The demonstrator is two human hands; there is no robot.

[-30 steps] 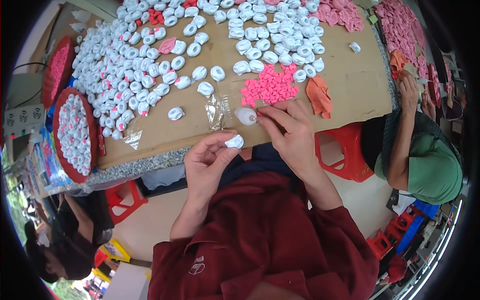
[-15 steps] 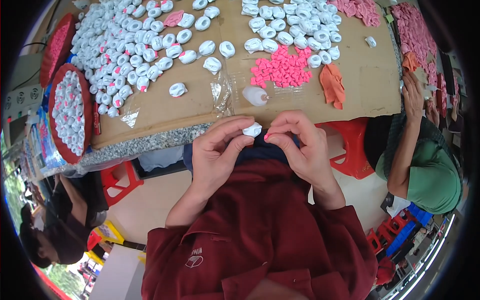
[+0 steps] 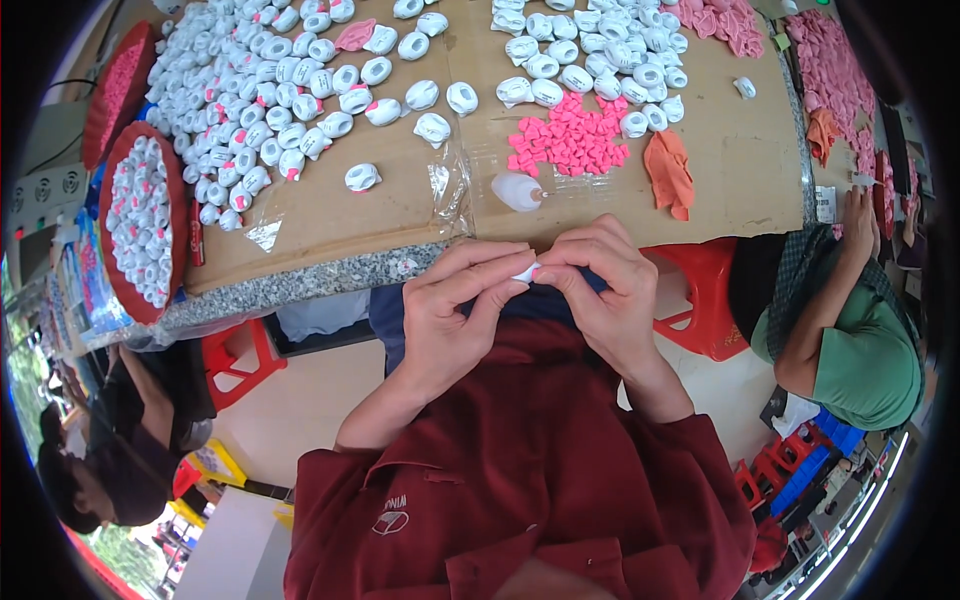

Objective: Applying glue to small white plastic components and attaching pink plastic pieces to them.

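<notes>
In front of my chest, just off the table's near edge, my left hand (image 3: 450, 315) pinches a small white rounded piece (image 3: 525, 273) between thumb and fingers. My right hand (image 3: 608, 300) is closed in a pinch on a tiny pink piece (image 3: 537, 268), which touches the white one's right end. Fingertips partly cover both. Beyond my hands a translucent squeeze bottle with a thin tip (image 3: 516, 192) lies on the cardboard. Behind it spreads a heap of small pink pieces (image 3: 568, 138). To their right is a crumpled orange glove-like rubber piece (image 3: 668, 175).
Many white pieces (image 3: 290, 75) cover the table's left, with another group (image 3: 600, 45) at back centre. A red tray (image 3: 178, 240) of them stands at the left edge. A co-worker in a green sleeve (image 3: 865, 365) sits at right by a red stool (image 3: 700, 290); another person (image 3: 130, 450) is at left.
My hands have come together, bringing the pink piece against the white piece. At the right, the co-worker's hand has moved away from an orange piece.
</notes>
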